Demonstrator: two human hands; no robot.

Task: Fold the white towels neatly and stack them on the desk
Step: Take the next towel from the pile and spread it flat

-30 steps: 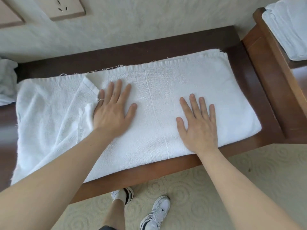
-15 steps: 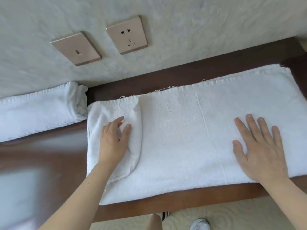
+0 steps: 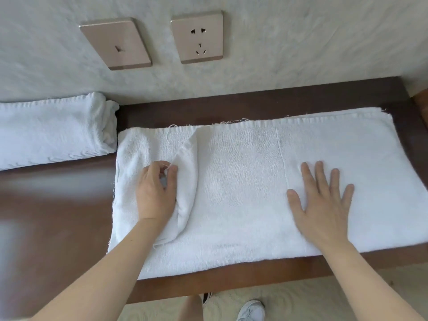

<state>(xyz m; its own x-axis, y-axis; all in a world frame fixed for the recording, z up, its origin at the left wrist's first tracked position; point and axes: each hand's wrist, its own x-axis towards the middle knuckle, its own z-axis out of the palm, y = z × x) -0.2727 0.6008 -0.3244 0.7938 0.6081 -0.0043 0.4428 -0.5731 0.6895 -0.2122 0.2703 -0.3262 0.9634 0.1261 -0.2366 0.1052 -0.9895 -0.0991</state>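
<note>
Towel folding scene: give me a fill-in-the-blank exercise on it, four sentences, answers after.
1. The right hand lies flat with fingers spread on the spread ____.
2. The left hand pinches a loose ____ of the towel near its left end.
3. A folded towel lies to the ____ of the spread one.
4. On the wall above the desk are ____ plates, one a socket.

Answers: towel; flap; left; two

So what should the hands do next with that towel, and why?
Probably the left hand should lift the flap it pinches and lay it flat. That corner of the towel sits bunched in a ridge, while the right hand lies spread and flat on the other end, likely keeping it from sliding on the desk.
</note>
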